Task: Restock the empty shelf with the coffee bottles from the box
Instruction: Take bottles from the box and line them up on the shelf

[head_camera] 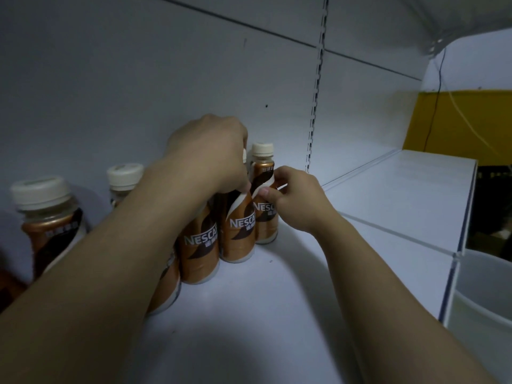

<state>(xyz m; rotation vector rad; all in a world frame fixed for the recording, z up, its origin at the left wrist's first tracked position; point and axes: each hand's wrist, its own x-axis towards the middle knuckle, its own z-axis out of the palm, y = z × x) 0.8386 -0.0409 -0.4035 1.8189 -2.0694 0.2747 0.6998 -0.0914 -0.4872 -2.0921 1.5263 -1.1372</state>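
Several brown coffee bottles with cream caps stand on the white shelf (277,314), in a row running from front left toward the back wall. My left hand (207,153) is closed over the top of one bottle (238,234) in that row and hides its cap. My right hand (293,200) pinches the shoulder of the rearmost bottle (264,195), whose cap shows. Two more bottles stand at the left: one (47,217) near the front, another (123,178) behind my forearm. The box is not in view.
A slotted upright (314,112) runs down the back panel just right of the bottles. The white shelf continues to the right (401,189), with a clear price rail along its front edge. A yellow wall with hanging cables (457,117) shows beyond the shelf end.
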